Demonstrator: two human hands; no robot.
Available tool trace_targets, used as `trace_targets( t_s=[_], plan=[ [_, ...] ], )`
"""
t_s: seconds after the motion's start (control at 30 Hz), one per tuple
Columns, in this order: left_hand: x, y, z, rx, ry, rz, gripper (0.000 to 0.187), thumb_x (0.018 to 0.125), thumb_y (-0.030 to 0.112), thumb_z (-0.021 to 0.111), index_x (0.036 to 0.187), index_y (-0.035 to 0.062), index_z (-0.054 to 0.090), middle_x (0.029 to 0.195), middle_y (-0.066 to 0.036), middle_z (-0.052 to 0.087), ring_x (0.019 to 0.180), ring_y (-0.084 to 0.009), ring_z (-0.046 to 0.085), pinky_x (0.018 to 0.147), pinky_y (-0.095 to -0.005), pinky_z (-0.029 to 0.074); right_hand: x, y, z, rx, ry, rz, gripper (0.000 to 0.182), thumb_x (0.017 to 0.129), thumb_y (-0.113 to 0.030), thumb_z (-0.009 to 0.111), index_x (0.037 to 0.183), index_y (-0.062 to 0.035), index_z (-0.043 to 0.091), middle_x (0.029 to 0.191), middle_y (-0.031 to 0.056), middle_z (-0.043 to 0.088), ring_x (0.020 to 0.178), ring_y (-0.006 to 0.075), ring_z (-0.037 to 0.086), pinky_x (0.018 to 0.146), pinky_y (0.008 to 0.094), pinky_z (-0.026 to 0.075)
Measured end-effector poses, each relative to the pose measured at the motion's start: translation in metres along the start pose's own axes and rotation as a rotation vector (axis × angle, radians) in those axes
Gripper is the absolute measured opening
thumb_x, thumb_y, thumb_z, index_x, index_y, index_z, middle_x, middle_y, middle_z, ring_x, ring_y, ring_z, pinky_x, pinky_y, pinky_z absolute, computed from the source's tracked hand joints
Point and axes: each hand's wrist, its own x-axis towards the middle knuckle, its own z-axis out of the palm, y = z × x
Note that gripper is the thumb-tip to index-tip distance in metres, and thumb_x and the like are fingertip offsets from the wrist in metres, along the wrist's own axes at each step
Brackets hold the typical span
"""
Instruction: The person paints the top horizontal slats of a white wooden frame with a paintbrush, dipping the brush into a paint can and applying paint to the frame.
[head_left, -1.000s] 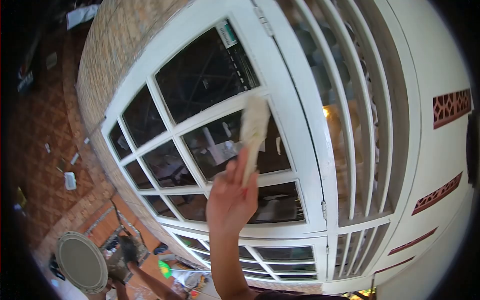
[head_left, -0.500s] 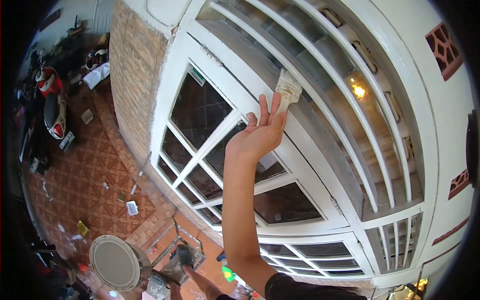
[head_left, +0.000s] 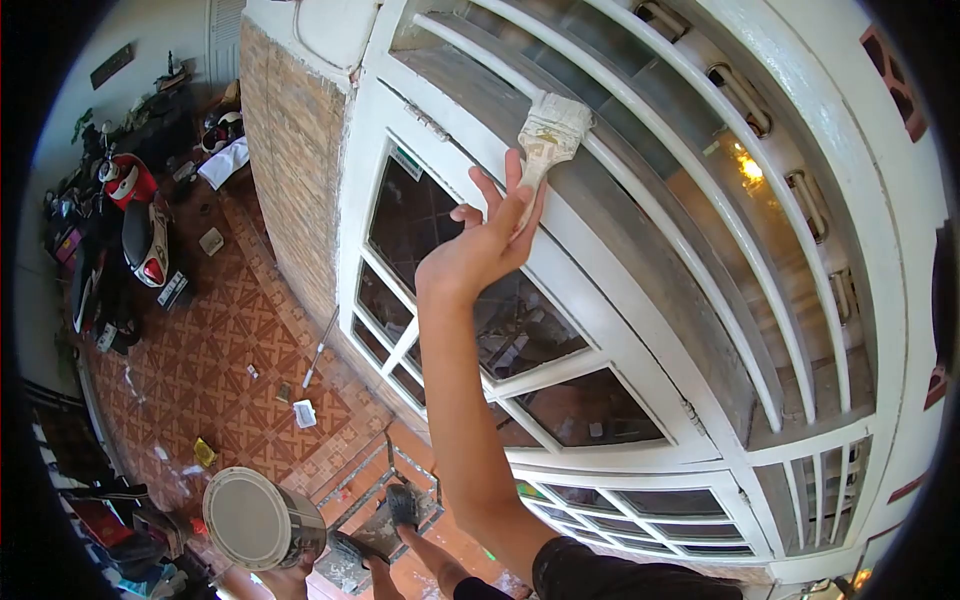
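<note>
My right hand (head_left: 485,230) is raised and closed around the handle of a paintbrush (head_left: 555,128). The brush's white, paint-caked bristles lie against the lowest curved white bar (head_left: 650,205) of a window grille above a white door. Down at the lower left, my left hand (head_left: 288,578) grips a paint can (head_left: 250,520) by its lower side. Greyish paint shows in the can's round mouth. Most of the left hand's fingers are hidden by the can.
My feet (head_left: 403,505) stand on a paint-spattered metal platform (head_left: 425,482) above the tiled floor (head_left: 220,350). A glass-paned white door (head_left: 590,405) is close in front. Motorbikes (head_left: 145,230) are parked at the left. A long-handled tool (head_left: 318,355) leans by the wall, near a white tray (head_left: 304,413).
My right hand has brought the brush up and left, and its bristles now cover part of the lowest bar. The view has shifted, with the can appearing slightly farther right.
</note>
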Motion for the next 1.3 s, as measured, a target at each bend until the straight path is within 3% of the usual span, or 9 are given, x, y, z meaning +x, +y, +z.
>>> trace_targets(
  t_s=[0.1,0.2,0.33,0.47,0.63,0.93,1.17,1.3],
  plan=[
    [-0.002,0.001,-0.001,-0.062,0.013,-0.107,0.122,0.06,0.064,0.087,0.145,-0.004,0.031,0.134,-0.017,0.05,0.118,-0.0305,0.054,0.102,-0.043,0.044,-0.022,-0.007,-0.006,-0.066,-0.114,0.062,0.053,0.104,-0.033,0.05,0.143,0.0007,0.045,0.127,0.0168,0.065,0.09,0.0164,0.067,0.054,0.0216,0.041],
    [-0.004,-0.047,0.005,-0.223,0.032,-0.133,0.122,0.06,0.063,0.088,0.145,-0.0035,0.031,0.135,-0.016,0.049,0.119,-0.0295,0.053,0.102,-0.0431,0.044,-0.04,-0.003,-0.016,-0.071,-0.188,0.168,0.053,0.103,-0.035,0.05,0.143,0.0002,0.047,0.125,0.017,0.066,0.086,0.0142,0.067,0.054,0.02,0.04],
    [0.001,-0.031,0.009,-0.285,0.079,0.111,0.103,0.075,0.052,0.084,0.147,0.0041,0.027,0.132,-0.018,0.05,0.113,-0.0209,0.056,0.094,-0.0387,0.049,-0.035,-0.007,-0.022,-0.022,-0.148,0.168,0.048,0.104,-0.033,0.048,0.139,-0.0014,0.051,0.128,0.0164,0.065,0.09,0.0137,0.066,0.056,0.0204,0.039],
    [0.003,-0.07,0.005,-0.105,0.11,0.033,0.101,0.077,0.05,0.082,0.148,0.0056,0.025,0.135,-0.017,0.046,0.114,-0.0231,0.055,0.094,-0.0401,0.05,-0.034,-0.011,-0.039,0.008,-0.204,0.198,0.046,0.104,-0.033,0.046,0.139,-0.0028,0.05,0.133,0.0168,0.061,0.094,0.0141,0.065,0.058,0.02,0.039],
    [-0.018,-0.164,0.019,0.082,0.09,-0.117,0.099,0.08,0.048,0.079,0.149,0.0075,0.022,0.139,-0.016,0.041,0.116,-0.0259,0.054,0.095,-0.0418,0.05,-0.03,-0.013,-0.062,0.012,-0.266,0.127,0.052,0.105,-0.035,0.042,0.143,0.0001,0.045,0.136,0.0155,0.058,0.097,0.0146,0.064,0.059,0.0212,0.041],
    [-0.073,-0.321,0.094,0.223,-0.042,-0.313,0.095,0.085,0.045,0.074,0.152,0.0108,0.017,0.145,-0.015,0.031,0.119,-0.0308,0.051,0.095,-0.0448,0.051,-0.045,0.001,-0.109,-0.063,-0.401,0.085,0.047,0.106,-0.029,0.04,0.141,0.0016,0.042,0.143,0.0146,0.054,0.105,0.0158,0.062,0.058,0.0214,0.045],
    [-0.079,-0.357,0.105,0.343,-0.084,-0.293,0.092,0.089,0.042,0.07,0.154,0.0134,0.013,0.15,-0.014,0.024,0.122,-0.0347,0.05,0.095,-0.0471,0.051,-0.027,-0.01,-0.117,-0.048,-0.496,0.008,0.044,0.106,-0.025,0.039,0.14,0.0026,0.042,0.148,0.0146,0.05,0.114,0.016,0.061,0.059,0.0227,0.047],
    [-0.064,-0.341,0.079,0.453,-0.063,-0.241,0.09,0.091,0.04,0.068,0.155,0.0149,0.01,0.152,-0.013,0.02,0.123,-0.0369,0.049,0.095,-0.0484,0.052,-0.004,-0.041,-0.083,-0.125,-0.365,-0.102,0.047,0.105,-0.024,0.038,0.142,0.0041,0.037,0.147,0.0132,0.051,0.124,0.0192,0.056,0.063,0.0251,0.045]
  ],
)
